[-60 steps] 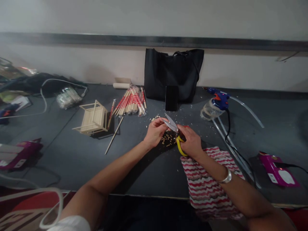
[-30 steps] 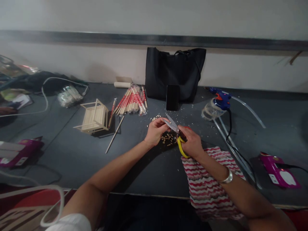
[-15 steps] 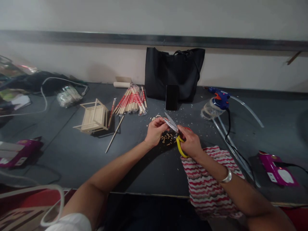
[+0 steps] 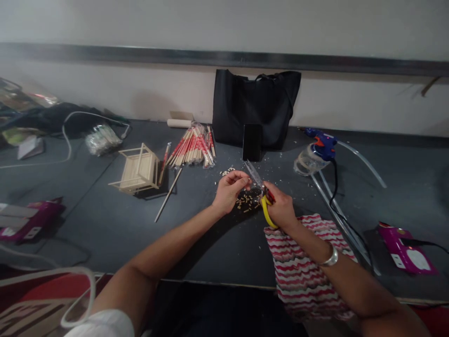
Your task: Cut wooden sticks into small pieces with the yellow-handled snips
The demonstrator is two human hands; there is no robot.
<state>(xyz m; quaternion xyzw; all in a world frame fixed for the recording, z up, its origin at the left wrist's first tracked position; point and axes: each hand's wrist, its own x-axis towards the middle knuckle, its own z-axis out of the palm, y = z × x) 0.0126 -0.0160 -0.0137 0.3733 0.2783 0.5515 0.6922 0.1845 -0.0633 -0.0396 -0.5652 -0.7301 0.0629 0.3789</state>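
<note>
My right hand [image 4: 281, 206] grips a pair of scissors [image 4: 255, 174] with yellow and red handles. The blades lie nearly together and point up and left, toward the phone. Just left of them, my left hand [image 4: 229, 191] is closed in a pinch; whatever its fingertips hold is too small to make out. Small cut wooden pieces [image 4: 246, 202] lie scattered on the dark table below and between the hands. Paler bits [image 4: 227, 171] are strewn behind my left hand. Beneath my right forearm is a striped cloth [image 4: 305, 267].
To the left stand a small wooden stick frame [image 4: 137, 172], a loose stick [image 4: 168, 195] and wrapped chopsticks [image 4: 192, 147]. A phone [image 4: 252, 142] leans on a black bag [image 4: 254, 105] at the back. On the right, a blue glue gun [image 4: 322, 144] rests on a jar [image 4: 308, 161], near a purple box [image 4: 407, 248].
The scissors' blades, apart before, have come together and moved slightly right, away from my left fingertips. My right hand has shifted a little right; my left hand remains pinched.
</note>
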